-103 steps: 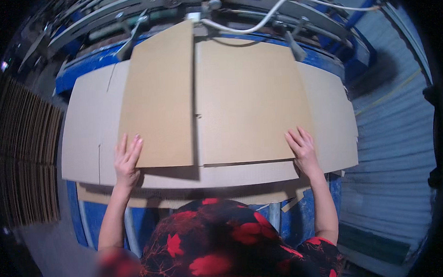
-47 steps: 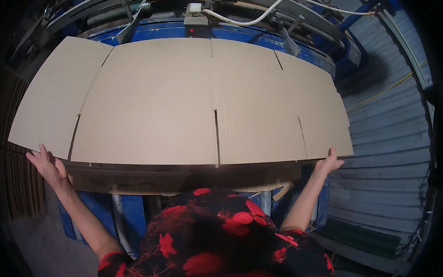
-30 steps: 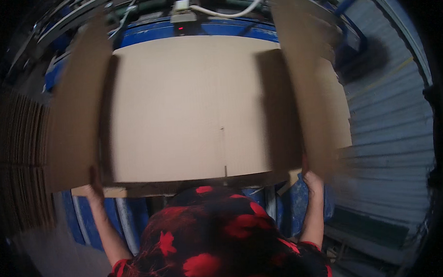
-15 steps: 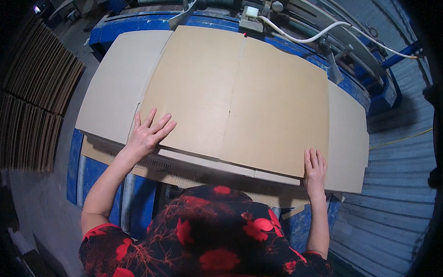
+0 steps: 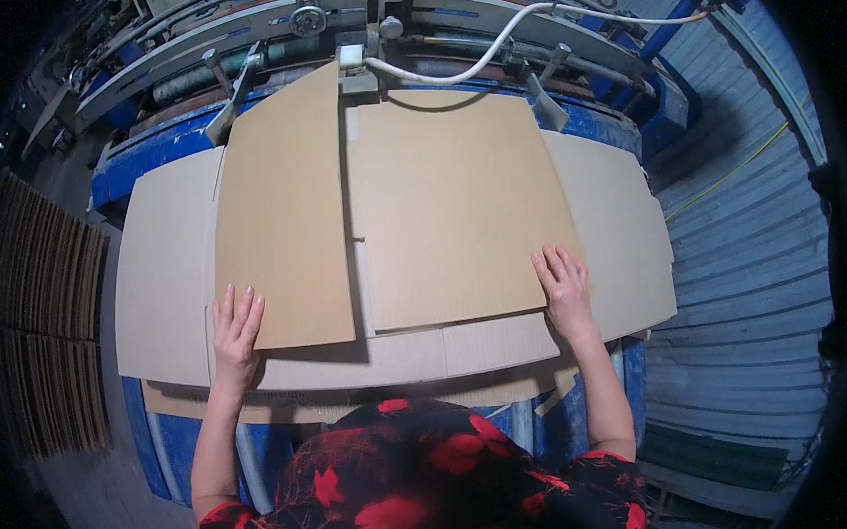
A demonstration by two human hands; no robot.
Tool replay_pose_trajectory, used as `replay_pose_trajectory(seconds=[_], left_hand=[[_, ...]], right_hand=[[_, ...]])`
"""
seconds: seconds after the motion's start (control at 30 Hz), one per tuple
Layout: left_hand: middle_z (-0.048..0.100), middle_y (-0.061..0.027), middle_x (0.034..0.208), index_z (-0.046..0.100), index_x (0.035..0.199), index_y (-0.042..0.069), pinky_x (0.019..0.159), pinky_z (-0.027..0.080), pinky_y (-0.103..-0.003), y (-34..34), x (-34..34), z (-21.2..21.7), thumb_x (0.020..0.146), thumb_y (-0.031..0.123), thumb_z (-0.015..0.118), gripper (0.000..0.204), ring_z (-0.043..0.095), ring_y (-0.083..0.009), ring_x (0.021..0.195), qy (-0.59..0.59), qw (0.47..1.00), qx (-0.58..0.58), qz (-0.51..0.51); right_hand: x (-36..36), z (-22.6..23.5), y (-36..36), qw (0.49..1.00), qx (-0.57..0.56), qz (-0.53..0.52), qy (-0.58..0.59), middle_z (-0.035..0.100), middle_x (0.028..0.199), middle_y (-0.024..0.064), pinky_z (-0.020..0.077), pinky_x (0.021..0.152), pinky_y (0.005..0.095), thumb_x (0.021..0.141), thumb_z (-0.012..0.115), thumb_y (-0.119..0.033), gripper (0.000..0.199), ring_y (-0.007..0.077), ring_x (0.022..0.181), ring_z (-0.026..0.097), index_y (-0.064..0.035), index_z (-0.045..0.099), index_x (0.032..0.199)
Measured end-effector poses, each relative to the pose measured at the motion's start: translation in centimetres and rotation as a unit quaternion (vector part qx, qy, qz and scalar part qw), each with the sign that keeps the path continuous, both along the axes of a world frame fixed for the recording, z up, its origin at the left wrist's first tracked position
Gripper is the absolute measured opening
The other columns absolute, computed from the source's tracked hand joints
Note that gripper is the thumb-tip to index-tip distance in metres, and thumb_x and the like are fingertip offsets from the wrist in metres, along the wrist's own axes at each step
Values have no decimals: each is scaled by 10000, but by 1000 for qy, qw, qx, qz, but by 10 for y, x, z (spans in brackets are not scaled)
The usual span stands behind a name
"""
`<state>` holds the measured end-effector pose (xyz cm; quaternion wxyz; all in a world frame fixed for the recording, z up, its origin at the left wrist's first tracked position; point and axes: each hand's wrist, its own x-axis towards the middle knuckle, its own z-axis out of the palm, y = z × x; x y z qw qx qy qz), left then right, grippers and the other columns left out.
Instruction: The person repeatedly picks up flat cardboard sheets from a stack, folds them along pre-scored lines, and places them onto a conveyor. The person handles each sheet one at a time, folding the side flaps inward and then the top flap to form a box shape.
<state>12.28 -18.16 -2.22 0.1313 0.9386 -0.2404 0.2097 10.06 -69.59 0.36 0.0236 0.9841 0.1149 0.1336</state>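
A folded cardboard sheet lies on a pale cardboard stack (image 5: pixel 167 273) in front of the machine. Its tan left panel (image 5: pixel 282 213) tilts up along its inner edge, casting a shadow. The tan right panel (image 5: pixel 454 207) lies flatter, and a gap runs between the two. My left hand (image 5: pixel 236 332) rests at the near left corner of the left panel, fingers stretched, thumb hidden. Spread fingers of my right hand (image 5: pixel 564 288) lie on the right panel near its outer edge.
Behind the stack is a blue machine with rollers (image 5: pixel 276 55), metal guides (image 5: pixel 549 106) and a white cable (image 5: pixel 473 76). Cardboard stacks (image 5: pixel 47 315) stand on the floor at left. A corrugated metal wall (image 5: pixel 741 281) rises at right.
The left panel has lifted along its inner edge, and the gap between the panels has widened. My left hand is now at that panel's near corner; my right hand sits further onto the right panel.
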Motion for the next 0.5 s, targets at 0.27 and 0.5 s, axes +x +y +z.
replay_pose_trajectory(seconds=[0.27, 0.5], left_hand=[[521, -119, 1311, 575, 1216, 87, 1015, 325, -563, 0, 17, 7, 781, -71, 532, 465, 432, -364, 1260, -18, 999, -21, -18], [498, -75, 1343, 535, 1271, 117, 1018, 318, -550, -14, 84, 2, 738, -67, 552, 564, 409, -357, 1276, 10, 1000, -13, 0]], right_hand=[[-4, 2, -2, 1000, 9, 23, -1, 486, 1298, 160, 333, 990, 503, 770, 519, 27, 510, 363, 1221, 425, -80, 518, 1268], [62, -14, -18, 999, 16, 20, -22, 501, 1284, 156, 339, 974, 493, 776, 483, 33, 512, 361, 1204, 434, -94, 514, 1271]])
